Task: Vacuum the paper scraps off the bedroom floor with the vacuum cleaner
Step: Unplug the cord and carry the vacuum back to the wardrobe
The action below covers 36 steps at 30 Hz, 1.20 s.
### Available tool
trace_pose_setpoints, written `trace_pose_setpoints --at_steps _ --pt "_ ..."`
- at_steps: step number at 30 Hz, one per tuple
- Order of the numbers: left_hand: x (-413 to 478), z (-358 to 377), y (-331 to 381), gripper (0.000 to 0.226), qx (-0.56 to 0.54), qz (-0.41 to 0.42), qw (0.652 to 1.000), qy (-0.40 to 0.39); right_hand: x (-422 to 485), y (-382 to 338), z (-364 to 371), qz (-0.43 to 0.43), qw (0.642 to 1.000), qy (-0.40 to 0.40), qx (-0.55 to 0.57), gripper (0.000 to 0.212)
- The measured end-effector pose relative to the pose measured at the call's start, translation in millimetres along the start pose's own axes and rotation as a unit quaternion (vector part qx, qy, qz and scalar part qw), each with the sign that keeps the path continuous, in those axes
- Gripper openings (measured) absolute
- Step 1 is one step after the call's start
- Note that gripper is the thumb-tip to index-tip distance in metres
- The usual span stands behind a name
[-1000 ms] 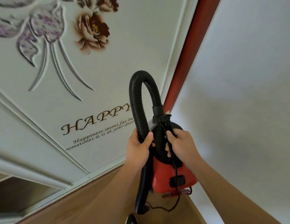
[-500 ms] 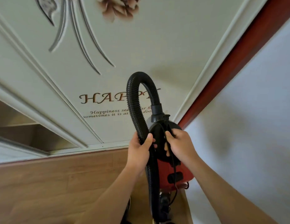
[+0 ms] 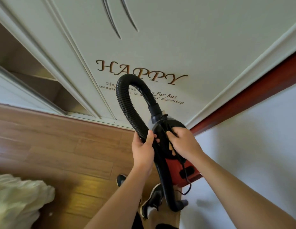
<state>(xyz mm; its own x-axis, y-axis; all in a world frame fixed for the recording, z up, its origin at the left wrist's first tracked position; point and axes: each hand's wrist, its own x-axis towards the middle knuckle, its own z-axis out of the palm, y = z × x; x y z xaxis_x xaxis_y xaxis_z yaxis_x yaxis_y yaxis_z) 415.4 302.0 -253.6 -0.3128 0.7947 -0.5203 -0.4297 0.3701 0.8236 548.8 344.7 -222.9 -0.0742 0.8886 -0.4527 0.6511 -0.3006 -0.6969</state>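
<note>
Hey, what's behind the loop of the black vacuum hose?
Behind the hose is the white door with brown HAPPY lettering. The hose covers parts of the smaller lines beneath, so they can't be read whole.

"HAPPY" on the wardrobe door (image 3: 160,52)

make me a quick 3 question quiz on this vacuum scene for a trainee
1. True or false: the left hand grips the black hose.
2. What does the right hand hold? A the black top of the vacuum cleaner; B the hose's nozzle end; C a shoe.
3. Fill in: the large word on the door reads ____.
Key: 1 true; 2 A; 3 HAPPY.
</note>
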Motion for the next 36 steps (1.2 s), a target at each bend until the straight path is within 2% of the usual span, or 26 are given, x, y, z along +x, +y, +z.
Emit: trace_pose_setpoints --at_steps 9,19,36 --pt "42.2 -6.8 -61.8 0.008 -0.052 -0.058 0.994 0.083 61.8 41.1 36.1 -0.019 0.995 -0.066 -0.069 0.035" --pt "101.0 -29.9 -152.6 0.009 -0.109 -0.143 0.970 0.165 131.6 105.2 100.0 -0.010 0.979 -0.147 -0.144 0.031" --pt "225.6 -79.5 -282.6 0.009 -0.118 -0.225 0.940 0.228 255.4 217.5 214.0 0.014 0.946 -0.244 -0.211 0.028"
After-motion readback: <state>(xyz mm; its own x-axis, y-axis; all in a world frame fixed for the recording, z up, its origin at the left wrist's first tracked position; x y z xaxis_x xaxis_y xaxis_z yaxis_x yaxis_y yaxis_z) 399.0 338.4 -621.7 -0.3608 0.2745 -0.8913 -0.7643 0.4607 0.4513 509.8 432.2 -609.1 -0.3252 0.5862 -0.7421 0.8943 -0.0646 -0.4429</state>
